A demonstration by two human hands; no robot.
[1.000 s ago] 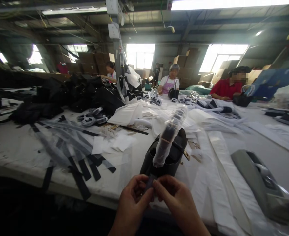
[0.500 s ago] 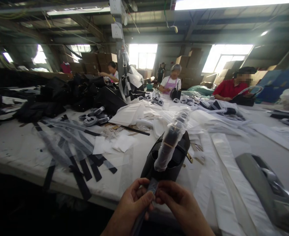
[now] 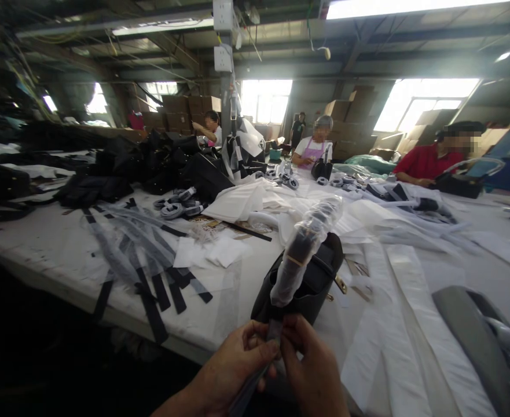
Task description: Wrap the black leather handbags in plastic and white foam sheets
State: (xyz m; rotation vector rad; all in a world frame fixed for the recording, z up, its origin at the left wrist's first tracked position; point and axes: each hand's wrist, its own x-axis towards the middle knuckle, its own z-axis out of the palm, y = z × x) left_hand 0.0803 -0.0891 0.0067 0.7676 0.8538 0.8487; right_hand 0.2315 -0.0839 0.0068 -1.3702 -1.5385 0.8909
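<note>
A dark strap with a shiny film over it runs through my left hand, pinched between thumb and fingers, its tail hanging below. My right hand is closed in a pinch at the strap's right edge near its upper end. Just beyond both hands a black handbag stands on the table, its handle wrapped in clear plastic. Gold-coloured metal hardware sticks out on the bag's right side. The fingertips partly hide the bag's near lower part.
Film-covered black straps lie fanned out on the left of the table. White sheets and long white strips spread ahead and right. A grey tape dispenser stands at right. Black bags are heaped far left; co-workers sit opposite.
The view has swung left, so the scene sits further right. More of the strap shows below my left hand. My right hand's fingers have shifted up along the strap's edge.
</note>
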